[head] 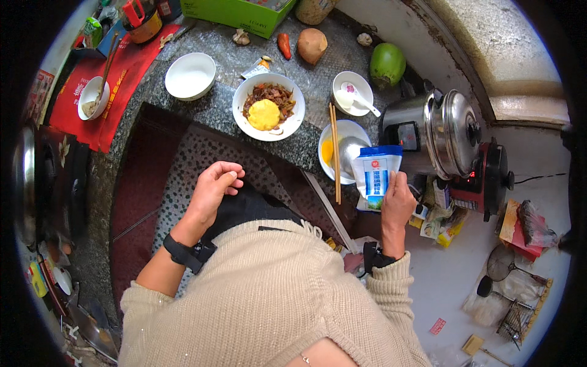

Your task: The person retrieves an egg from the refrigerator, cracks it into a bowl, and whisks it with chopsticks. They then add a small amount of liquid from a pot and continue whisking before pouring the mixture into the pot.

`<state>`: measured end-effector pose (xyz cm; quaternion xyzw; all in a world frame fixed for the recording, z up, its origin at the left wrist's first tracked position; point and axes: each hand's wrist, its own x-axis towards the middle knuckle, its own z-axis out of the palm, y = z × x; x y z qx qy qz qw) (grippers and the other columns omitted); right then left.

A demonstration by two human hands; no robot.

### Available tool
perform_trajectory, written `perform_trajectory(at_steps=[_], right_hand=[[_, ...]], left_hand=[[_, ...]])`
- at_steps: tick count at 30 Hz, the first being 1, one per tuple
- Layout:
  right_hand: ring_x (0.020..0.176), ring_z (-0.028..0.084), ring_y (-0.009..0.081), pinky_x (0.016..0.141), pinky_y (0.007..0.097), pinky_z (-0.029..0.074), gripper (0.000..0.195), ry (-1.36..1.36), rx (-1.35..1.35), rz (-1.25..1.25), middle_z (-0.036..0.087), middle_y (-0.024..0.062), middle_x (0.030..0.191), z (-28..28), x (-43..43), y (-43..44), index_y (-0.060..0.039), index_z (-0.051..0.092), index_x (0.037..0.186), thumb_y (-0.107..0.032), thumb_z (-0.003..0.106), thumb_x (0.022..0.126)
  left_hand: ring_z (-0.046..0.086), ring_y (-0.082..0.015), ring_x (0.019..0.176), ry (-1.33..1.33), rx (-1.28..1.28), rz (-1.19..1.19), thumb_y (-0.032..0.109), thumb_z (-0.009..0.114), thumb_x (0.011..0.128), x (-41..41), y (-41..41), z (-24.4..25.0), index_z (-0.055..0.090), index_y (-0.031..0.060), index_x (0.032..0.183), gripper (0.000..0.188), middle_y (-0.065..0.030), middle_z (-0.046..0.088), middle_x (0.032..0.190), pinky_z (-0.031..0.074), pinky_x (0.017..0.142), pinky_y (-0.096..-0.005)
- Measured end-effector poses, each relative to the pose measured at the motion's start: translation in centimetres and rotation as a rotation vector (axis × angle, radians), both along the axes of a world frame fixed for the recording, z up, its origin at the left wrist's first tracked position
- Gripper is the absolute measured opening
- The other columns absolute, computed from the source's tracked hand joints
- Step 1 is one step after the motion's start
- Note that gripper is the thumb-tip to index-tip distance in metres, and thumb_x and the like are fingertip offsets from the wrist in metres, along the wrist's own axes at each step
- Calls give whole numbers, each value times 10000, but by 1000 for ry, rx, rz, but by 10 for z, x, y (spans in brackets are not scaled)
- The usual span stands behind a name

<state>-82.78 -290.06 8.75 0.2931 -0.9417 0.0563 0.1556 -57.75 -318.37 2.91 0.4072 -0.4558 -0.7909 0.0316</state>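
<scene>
My right hand (398,199) grips the edge of a white and blue plastic packet (362,176) that bears writing. The packet is upright and overlaps the lower right of a white bowl (328,134) in view. Yellow beaten egg (327,150) and a metal ladle or spoon bowl (354,153) are in that bowl. A pair of wooden chopsticks (335,158) lies across its rim. My left hand (215,186) hovers before the counter, fingers curled and thumb against them, with nothing visible in it. Beyond stands a white bowl (239,108) with cooked shredded food and a round yellow piece (263,114).
A small bowl with a white spoon (362,102), a white bowl (190,75), a green gourd-like vegetable (388,64), a red chilli (284,46) and a brown round root (312,46) stand on the granite counter (211,117). A steel electric cooker (408,124) is at right.
</scene>
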Motion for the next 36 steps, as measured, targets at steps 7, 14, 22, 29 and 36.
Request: perform_trajectory(at_steps=[7,14,22,29,36], right_hand=[[607,599,403,486,460,444,247,1,-33,-25,594,194,668,-3,1,1,-77,516,829,-256,520,1001],[576,621,357,479,437,460,229,33,45,13,608,155,639,-3,-2,-5,-92,507,814,-244,552,979],[581,596,389,477,451,439,251,35,-54,-77,589,176,642,-6,-5,0,-87,516,830,-271,523,1000],[591,577,407,501,449,428,273,-30,-124,-111,572,199,660,-4,0,-1,-66,523,830,-273,515,1007],[663,443,113,600,299,415,303,-44,-663,-203,488,9,695,17,8,18,-24,521,824,-255,516,1019]], left_hand=[[601,-105,851,30,-1,8,92,520,945,0,-3,-3,616,27,1065,167,-40,647,1011,488,757,-249],[599,-103,851,-2,15,10,91,518,945,4,-3,-3,616,29,1063,165,-41,644,1016,487,753,-248],[590,-103,847,13,7,22,89,518,947,1,-6,-3,617,29,1061,163,-45,640,1011,490,756,-249],[606,-96,842,8,9,13,106,527,961,0,-9,-5,601,39,1068,146,-43,640,1005,515,739,-253],[603,-99,835,18,35,26,96,519,950,4,-11,-8,617,36,1064,162,-33,649,998,490,731,-240]])
